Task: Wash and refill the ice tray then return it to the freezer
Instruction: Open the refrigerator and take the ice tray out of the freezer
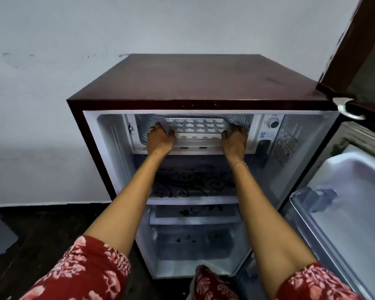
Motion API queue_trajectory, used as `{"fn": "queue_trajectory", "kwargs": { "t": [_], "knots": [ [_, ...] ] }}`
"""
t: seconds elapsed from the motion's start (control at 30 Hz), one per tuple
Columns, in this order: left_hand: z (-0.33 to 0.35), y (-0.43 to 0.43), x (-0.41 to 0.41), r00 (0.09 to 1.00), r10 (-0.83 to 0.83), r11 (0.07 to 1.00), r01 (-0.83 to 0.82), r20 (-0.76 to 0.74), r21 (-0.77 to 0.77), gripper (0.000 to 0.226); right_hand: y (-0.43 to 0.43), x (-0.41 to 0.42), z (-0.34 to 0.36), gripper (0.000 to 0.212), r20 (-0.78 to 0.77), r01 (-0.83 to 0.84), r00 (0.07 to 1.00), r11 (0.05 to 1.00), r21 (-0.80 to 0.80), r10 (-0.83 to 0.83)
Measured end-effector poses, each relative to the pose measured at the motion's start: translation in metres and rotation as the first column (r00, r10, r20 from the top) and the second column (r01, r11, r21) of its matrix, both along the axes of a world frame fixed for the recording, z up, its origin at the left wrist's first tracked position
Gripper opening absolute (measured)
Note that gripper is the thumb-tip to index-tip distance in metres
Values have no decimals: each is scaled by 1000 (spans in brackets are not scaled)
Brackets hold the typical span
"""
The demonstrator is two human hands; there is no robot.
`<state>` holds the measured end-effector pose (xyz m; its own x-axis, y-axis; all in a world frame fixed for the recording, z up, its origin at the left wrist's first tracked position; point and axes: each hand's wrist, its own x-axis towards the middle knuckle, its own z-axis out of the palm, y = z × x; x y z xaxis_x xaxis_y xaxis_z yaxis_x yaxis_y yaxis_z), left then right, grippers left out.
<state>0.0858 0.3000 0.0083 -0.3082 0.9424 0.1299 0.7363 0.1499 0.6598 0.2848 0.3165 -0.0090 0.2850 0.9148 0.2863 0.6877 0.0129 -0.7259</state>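
Head view: the blue sticker [263, 135] beside the dial [272, 122] is too blurred to read. The white ice tray [196, 127] lies inside the freezer compartment [143, 128], long axis running left to right, cells up; contents unclear. Left hand [160, 138] and right hand [235, 139] each clasp an end of it.
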Motion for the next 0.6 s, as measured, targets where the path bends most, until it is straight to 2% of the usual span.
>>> {"fn": "queue_trajectory", "kwargs": {
  "t": [0.17,0.33,0.47,0.6],
  "knots": [
    [-3,23,-9,998,33,999,-33,56,6,52,26,5,-4,38,17,19,1000,999,-36,-19],
    [-13,42,-18,966,5,999,-18,258,49,40,40,6,-11,32,-5,53,999,999,8,-53],
    [-22,54,-23,899,31,996,-66,436,64,30,52,8,-11,30,-69,45,997,999,-10,-45],
    [-24,63,-29,873,67,992,-109,483,60,28,59,13,-11,28,-135,46,990,999,-18,-48]
  ]
}}
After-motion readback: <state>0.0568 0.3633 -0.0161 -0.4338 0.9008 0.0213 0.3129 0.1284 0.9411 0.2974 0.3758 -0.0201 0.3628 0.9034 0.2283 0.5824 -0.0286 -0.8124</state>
